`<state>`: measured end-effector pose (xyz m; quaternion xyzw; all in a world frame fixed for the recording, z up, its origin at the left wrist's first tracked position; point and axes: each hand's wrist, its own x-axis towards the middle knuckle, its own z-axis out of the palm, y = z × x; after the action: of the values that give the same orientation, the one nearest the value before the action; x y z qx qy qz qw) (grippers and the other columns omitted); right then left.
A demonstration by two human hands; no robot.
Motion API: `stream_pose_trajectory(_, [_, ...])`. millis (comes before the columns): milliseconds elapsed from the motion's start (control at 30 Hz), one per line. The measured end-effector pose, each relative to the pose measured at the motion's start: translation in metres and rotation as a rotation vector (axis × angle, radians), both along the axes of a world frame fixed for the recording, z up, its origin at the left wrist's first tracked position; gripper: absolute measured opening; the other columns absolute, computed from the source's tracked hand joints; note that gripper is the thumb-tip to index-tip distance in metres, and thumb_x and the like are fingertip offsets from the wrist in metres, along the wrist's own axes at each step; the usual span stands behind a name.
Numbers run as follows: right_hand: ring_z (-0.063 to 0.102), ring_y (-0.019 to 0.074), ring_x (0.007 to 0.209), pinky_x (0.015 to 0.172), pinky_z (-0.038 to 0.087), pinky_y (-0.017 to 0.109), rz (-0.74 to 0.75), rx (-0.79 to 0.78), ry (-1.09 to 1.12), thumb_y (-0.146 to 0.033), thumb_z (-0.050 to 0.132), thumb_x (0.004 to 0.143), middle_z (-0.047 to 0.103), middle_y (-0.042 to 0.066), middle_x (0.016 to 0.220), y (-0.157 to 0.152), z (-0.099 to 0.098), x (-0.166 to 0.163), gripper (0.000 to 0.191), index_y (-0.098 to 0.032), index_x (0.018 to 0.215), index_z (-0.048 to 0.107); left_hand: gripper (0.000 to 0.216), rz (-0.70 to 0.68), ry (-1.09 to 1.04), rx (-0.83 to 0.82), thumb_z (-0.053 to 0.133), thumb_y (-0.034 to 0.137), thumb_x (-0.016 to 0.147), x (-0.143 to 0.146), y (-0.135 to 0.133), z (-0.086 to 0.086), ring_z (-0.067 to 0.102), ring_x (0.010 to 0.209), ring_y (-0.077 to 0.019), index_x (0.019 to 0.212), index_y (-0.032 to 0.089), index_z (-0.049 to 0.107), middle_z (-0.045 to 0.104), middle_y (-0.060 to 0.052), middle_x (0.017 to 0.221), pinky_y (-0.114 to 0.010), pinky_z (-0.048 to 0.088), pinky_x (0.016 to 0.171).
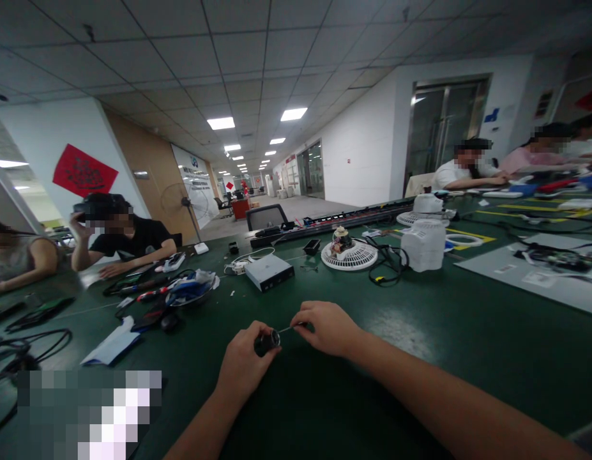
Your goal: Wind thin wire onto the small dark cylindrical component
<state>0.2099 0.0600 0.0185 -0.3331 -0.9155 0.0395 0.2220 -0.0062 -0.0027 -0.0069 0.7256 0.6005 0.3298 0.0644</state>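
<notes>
My left hand [242, 361] is closed around a short black cylindrical part [265, 344], held just above the green table [353, 377] with its round, silver-edged end turned to the right. From the other side, my right hand [330, 327] pinches a thin metal rod [285, 329] between thumb and fingers. The rod's left tip reaches the rim of the black cylinder; whether it goes inside cannot be made out. My fingers hide the rod's other end.
Beyond my hands lie a silver drive box [269, 273], a small black tray [311, 246], a round white fan grille [349, 255] and a white housing [423, 246]. Cables and a blue-white bundle [193, 287] are on the left. A grey board [539, 271] lies right. Other people sit around the table.
</notes>
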Motion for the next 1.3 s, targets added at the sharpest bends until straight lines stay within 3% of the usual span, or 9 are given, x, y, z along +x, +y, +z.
stream_pose_trajectory(167, [0.061,0.0161,0.079,0.070,0.042,0.027,0.089,-0.026,-0.002,-0.028,0.056,0.087,0.068,0.003,0.091,-0.0028,0.0013,-0.0001,0.021,-0.023,0.098,0.073,0.019,-0.008,0.000,0.000,0.070,0.025,0.075,-0.0013,0.0006,-0.0017,0.065,0.087,-0.0207,0.091,0.024,0.060,0.070,0.000,0.092,-0.035,0.049,0.079])
stream_pose_trajectory(367, [0.062,0.0181,0.080,0.068,0.041,0.028,-0.021,0.002,-0.011,-0.029,0.054,0.088,0.068,0.004,0.091,-0.0041,0.0029,-0.0009,0.022,-0.023,0.098,0.073,0.017,0.003,0.028,0.003,0.069,0.025,0.076,0.0006,0.0000,0.0012,0.065,0.088,-0.0218,0.090,0.024,0.060,0.070,-0.001,0.092,-0.037,0.049,0.080])
stream_pose_trajectory(567, [0.062,0.0170,0.079,0.069,0.042,0.027,0.059,-0.044,-0.019,-0.028,0.056,0.086,0.069,0.004,0.090,-0.0069,0.0046,-0.0024,0.020,-0.024,0.096,0.073,0.018,0.011,0.035,0.014,0.069,0.027,0.076,-0.0012,-0.0003,-0.0005,0.065,0.088,-0.0220,0.090,0.024,0.060,0.070,-0.001,0.092,-0.038,0.050,0.081])
stream_pose_trajectory(733, [0.062,0.0182,0.079,0.067,0.041,0.028,-0.018,-0.011,-0.050,-0.029,0.054,0.088,0.069,0.005,0.092,-0.0062,0.0063,-0.0020,0.023,-0.023,0.098,0.073,0.018,0.003,0.042,0.020,0.069,0.028,0.075,-0.0009,-0.0004,-0.0005,0.065,0.086,-0.0224,0.090,0.024,0.062,0.070,-0.001,0.091,-0.038,0.050,0.078])
stream_pose_trajectory(867, [0.062,0.0179,0.078,0.066,0.040,0.028,0.070,-0.009,-0.086,-0.028,0.055,0.085,0.069,0.004,0.089,-0.0063,0.0069,-0.0011,0.020,-0.023,0.095,0.073,0.019,-0.012,0.024,-0.004,0.070,0.025,0.074,-0.0009,-0.0001,0.0004,0.066,0.088,-0.0223,0.091,0.024,0.062,0.071,-0.002,0.093,-0.038,0.050,0.082])
stream_pose_trajectory(1000, [0.062,0.0186,0.081,0.069,0.041,0.029,0.020,-0.009,-0.043,-0.027,0.052,0.088,0.069,0.004,0.093,-0.0055,0.0053,-0.0004,0.022,-0.022,0.098,0.071,0.020,-0.008,0.010,-0.018,0.070,0.026,0.074,-0.0007,0.0000,0.0003,0.066,0.091,-0.0230,0.092,0.024,0.062,0.071,-0.002,0.096,-0.040,0.051,0.084])
stream_pose_trajectory(1133, [0.062,0.0190,0.083,0.071,0.041,0.029,0.093,-0.059,-0.084,-0.026,0.055,0.087,0.070,0.004,0.093,-0.0033,0.0041,0.0008,0.019,-0.023,0.097,0.071,0.020,-0.010,0.010,-0.044,0.070,0.026,0.074,0.0005,-0.0002,-0.0002,0.067,0.091,-0.0227,0.092,0.024,0.062,0.072,-0.002,0.097,-0.038,0.051,0.082])
stream_pose_trajectory(1300, [0.063,0.0213,0.085,0.072,0.042,0.030,-0.011,-0.056,-0.093,-0.026,0.053,0.087,0.071,0.006,0.094,-0.0033,0.0029,-0.0004,0.022,-0.023,0.097,0.072,0.017,-0.020,0.053,-0.052,0.070,0.023,0.075,0.0029,-0.0012,0.0026,0.067,0.093,-0.0237,0.091,0.024,0.064,0.073,-0.002,0.099,-0.040,0.051,0.084])
